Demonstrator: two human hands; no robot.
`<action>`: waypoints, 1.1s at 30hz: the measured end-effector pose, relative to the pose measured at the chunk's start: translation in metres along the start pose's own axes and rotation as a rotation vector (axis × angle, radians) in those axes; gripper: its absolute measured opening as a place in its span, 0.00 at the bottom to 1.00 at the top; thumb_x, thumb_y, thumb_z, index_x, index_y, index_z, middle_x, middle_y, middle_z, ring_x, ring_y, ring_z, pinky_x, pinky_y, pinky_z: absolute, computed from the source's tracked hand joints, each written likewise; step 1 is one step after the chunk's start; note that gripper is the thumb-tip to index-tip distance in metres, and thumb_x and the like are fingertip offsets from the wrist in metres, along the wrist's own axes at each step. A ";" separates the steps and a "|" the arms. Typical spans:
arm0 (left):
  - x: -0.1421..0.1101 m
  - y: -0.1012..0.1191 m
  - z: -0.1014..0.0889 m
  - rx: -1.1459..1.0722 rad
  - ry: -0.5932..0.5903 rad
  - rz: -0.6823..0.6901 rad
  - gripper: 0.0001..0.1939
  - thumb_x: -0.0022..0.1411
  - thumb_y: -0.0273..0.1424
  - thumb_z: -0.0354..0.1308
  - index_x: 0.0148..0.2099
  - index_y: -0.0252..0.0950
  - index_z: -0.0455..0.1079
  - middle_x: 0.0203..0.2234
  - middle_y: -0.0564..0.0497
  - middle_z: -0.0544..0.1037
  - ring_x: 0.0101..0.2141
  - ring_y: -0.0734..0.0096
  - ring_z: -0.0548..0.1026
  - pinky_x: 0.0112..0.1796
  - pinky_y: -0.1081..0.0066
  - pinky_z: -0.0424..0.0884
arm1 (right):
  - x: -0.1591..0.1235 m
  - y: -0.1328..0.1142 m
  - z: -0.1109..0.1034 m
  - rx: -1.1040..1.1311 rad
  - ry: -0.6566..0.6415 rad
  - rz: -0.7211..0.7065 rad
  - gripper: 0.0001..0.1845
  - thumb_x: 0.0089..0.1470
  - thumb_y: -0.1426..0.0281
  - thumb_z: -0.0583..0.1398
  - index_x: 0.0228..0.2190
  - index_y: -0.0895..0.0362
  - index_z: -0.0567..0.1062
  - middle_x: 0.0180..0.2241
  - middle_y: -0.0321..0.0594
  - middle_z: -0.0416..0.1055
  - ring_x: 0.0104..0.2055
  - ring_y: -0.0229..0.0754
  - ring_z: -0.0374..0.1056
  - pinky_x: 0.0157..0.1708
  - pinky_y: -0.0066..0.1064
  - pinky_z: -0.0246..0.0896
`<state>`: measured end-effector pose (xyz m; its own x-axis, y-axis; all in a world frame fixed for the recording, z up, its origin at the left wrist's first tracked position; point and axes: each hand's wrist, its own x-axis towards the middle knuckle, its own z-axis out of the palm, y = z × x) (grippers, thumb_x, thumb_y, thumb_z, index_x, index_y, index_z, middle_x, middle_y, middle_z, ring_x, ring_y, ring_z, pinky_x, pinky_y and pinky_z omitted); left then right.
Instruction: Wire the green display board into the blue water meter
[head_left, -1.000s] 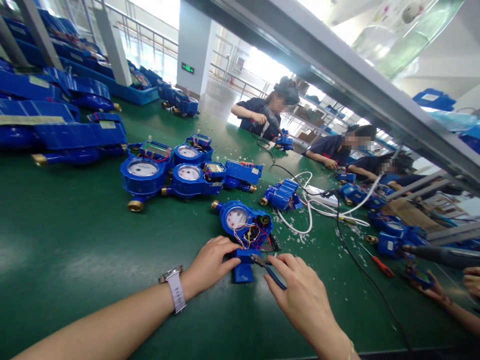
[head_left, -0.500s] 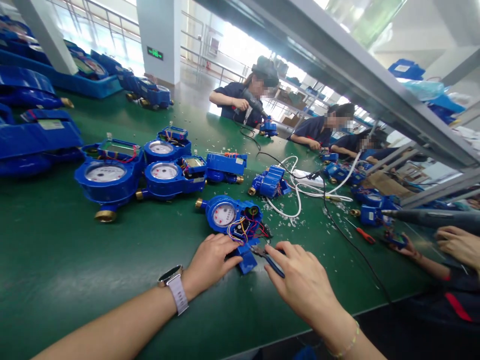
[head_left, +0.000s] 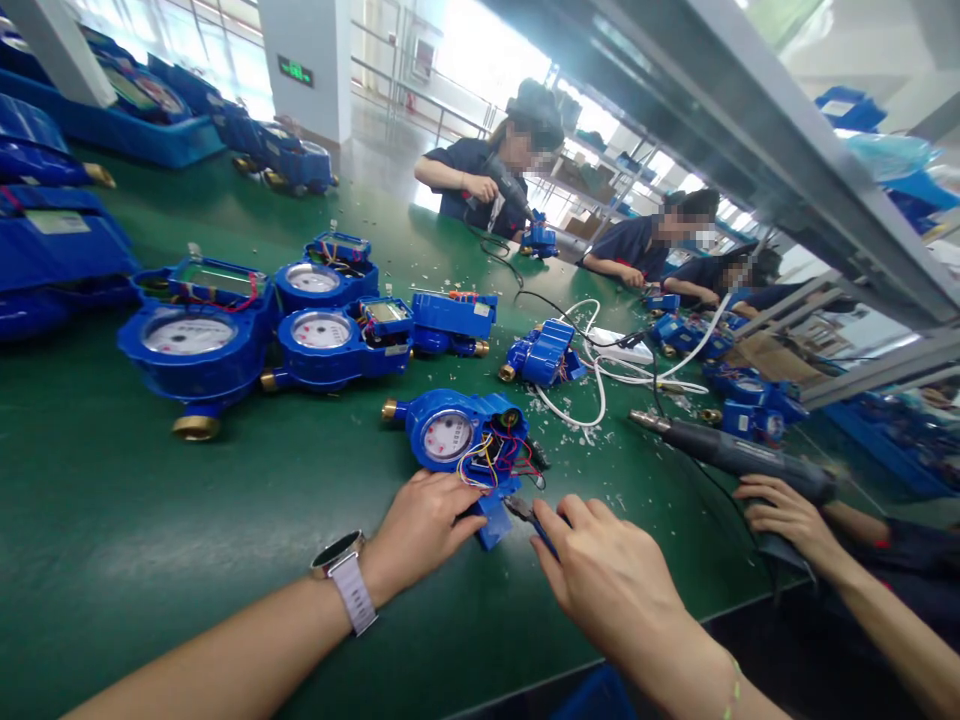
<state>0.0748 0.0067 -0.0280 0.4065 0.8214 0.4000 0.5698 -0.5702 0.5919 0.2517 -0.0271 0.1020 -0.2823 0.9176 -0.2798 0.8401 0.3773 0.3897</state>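
Observation:
A blue water meter point(head_left: 448, 437) lies on the green bench with its dial up and its wiring compartment open. Coloured wires point(head_left: 491, 455) spill from that compartment. On its near side a blue flap-like cover point(head_left: 493, 522) hangs toward me. My left hand point(head_left: 431, 525), with a watch on the wrist, grips the meter's near edge and this cover between thumb and fingers. Pliers or cutters point(head_left: 521, 508) with dark blue handles are held in my right hand point(head_left: 611, 560); their jaws touch or nearly touch the cover's right edge. The palm hides most of the handles.
Several more meters point(head_left: 322, 332) stand left and behind. A white cable point(head_left: 600, 390) and power strip point(head_left: 621, 345) lie beyond, among pale scraps. At right, a co-worker's hand point(head_left: 787, 520) holds a heat gun point(head_left: 735, 450). A metal shelf beam point(head_left: 712, 130) slants overhead.
The co-worker's heat gun at right has swung in closer over the bench. My pliers have shifted slightly at the cover's edge; my left hand keeps its hold. The view has moved a little.

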 end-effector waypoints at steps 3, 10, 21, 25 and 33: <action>-0.001 0.000 -0.001 0.002 0.005 0.004 0.14 0.59 0.31 0.66 0.48 0.38 0.75 0.40 0.48 0.82 0.41 0.58 0.79 0.41 0.61 0.71 | -0.003 -0.004 0.006 -0.007 -0.013 0.003 0.16 0.65 0.69 0.56 0.53 0.55 0.72 0.38 0.44 0.71 0.38 0.50 0.71 0.30 0.35 0.65; -0.001 0.002 -0.007 0.010 -0.035 -0.031 0.13 0.60 0.32 0.65 0.48 0.38 0.75 0.42 0.49 0.82 0.42 0.59 0.79 0.42 0.60 0.70 | -0.006 0.010 0.023 0.229 0.071 0.005 0.14 0.64 0.68 0.58 0.51 0.50 0.72 0.38 0.39 0.71 0.39 0.46 0.71 0.35 0.36 0.67; 0.001 0.002 -0.009 0.015 -0.059 -0.028 0.13 0.61 0.31 0.64 0.49 0.39 0.74 0.41 0.49 0.81 0.42 0.59 0.78 0.42 0.60 0.68 | -0.005 0.006 0.032 0.180 0.191 0.012 0.21 0.62 0.68 0.60 0.56 0.52 0.70 0.46 0.46 0.69 0.46 0.52 0.64 0.43 0.44 0.62; 0.001 0.001 -0.008 0.014 -0.057 -0.024 0.13 0.61 0.31 0.65 0.48 0.39 0.74 0.41 0.49 0.81 0.41 0.59 0.78 0.42 0.60 0.67 | -0.001 0.005 0.022 0.073 0.126 0.013 0.21 0.63 0.68 0.59 0.57 0.52 0.70 0.44 0.47 0.70 0.43 0.52 0.66 0.40 0.43 0.63; -0.001 0.001 -0.009 0.026 -0.054 -0.008 0.10 0.61 0.31 0.64 0.46 0.39 0.75 0.41 0.49 0.82 0.41 0.59 0.78 0.41 0.61 0.67 | -0.001 0.001 0.010 -0.024 0.061 -0.057 0.20 0.64 0.69 0.56 0.57 0.56 0.70 0.38 0.48 0.70 0.40 0.53 0.67 0.35 0.42 0.65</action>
<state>0.0687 0.0058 -0.0215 0.4398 0.8243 0.3564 0.5913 -0.5645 0.5760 0.2571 -0.0287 0.0939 -0.3581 0.9001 -0.2484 0.8108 0.4317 0.3953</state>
